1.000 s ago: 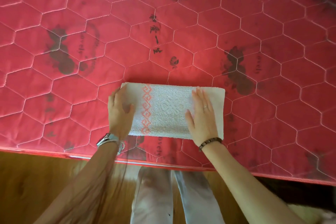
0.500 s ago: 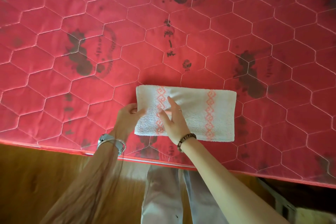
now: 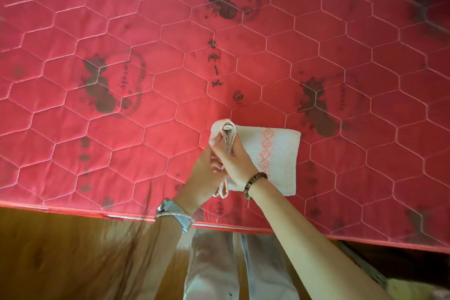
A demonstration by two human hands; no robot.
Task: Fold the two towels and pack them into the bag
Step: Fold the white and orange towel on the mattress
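Note:
One white towel (image 3: 275, 153) with a pink diamond band lies folded near the front edge of the red quilted mattress (image 3: 146, 129). Its left end is lifted off the mattress and bunched upward. My left hand (image 3: 207, 173) grips that raised end from the left, and my right hand (image 3: 232, 162) grips it from the right, thumb up against the folded layers. The two hands touch each other. The towel's right half stays flat. No second towel and no bag are in view.
The mattress carries dark printed patterns and hexagon stitching and fills most of the view. Its red piped front edge (image 3: 73, 210) runs above a wooden floor (image 3: 60, 251). My legs in pale trousers (image 3: 219, 263) stand below the edge.
Both hands came together at the towel's left end and lifted it off the mattress toward the right; before, the towel lay flat with the right hand resting on it.

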